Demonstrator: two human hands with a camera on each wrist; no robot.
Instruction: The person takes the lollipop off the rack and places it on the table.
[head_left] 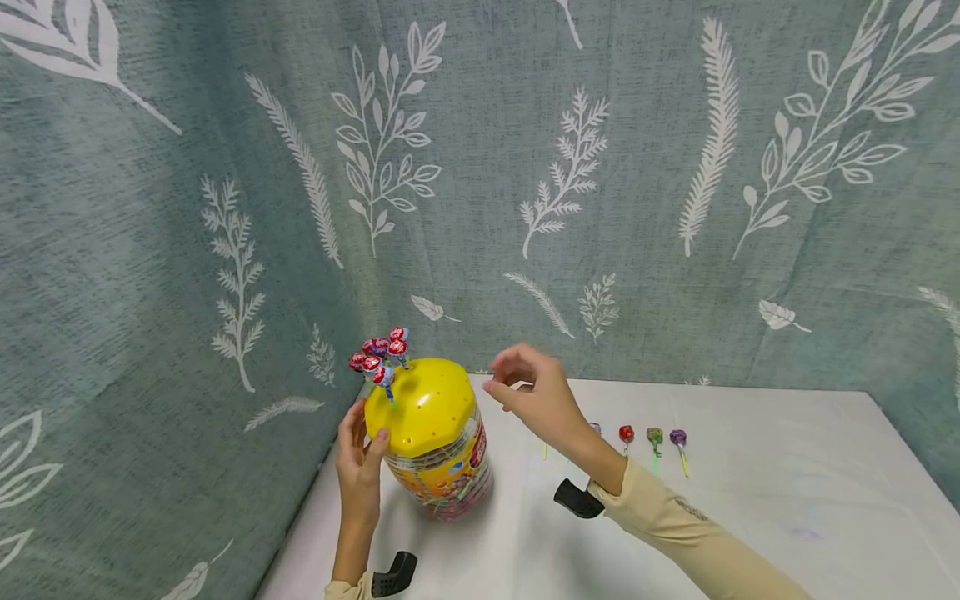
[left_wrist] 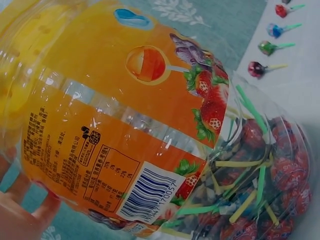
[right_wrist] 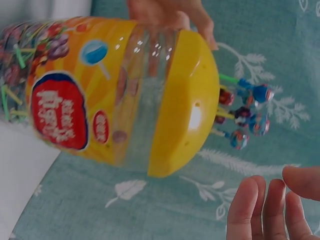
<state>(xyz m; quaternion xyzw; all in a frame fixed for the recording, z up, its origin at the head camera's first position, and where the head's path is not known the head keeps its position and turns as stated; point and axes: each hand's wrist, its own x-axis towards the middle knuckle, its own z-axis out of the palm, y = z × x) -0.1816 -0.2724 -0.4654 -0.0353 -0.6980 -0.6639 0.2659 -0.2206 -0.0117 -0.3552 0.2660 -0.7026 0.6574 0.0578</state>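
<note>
A clear plastic jar (head_left: 450, 483) with a yellow lid (head_left: 438, 404) stands upright on the table. Its orange label (left_wrist: 100, 115) shows fruit and a barcode, and wrapped lollipops (left_wrist: 290, 167) fill the jar's lower part. Several lollipops (head_left: 383, 377) stick up from small holes at the lid's left side, heads outward. My left hand (head_left: 358, 467) grips the jar's left side near the top, thumb at the lid's edge. To the right of the lid, my right hand (head_left: 542, 402) hovers with loosely bent fingers; in the right wrist view nothing shows between fingers and thumb.
On the white table (head_left: 772, 475), right of the jar, lie a red lollipop (head_left: 626, 433), a green one (head_left: 655, 436) and a purple one (head_left: 678, 437). My right forearm partly hides others. A leaf-patterned curtain (head_left: 480, 208) hangs behind and at the left.
</note>
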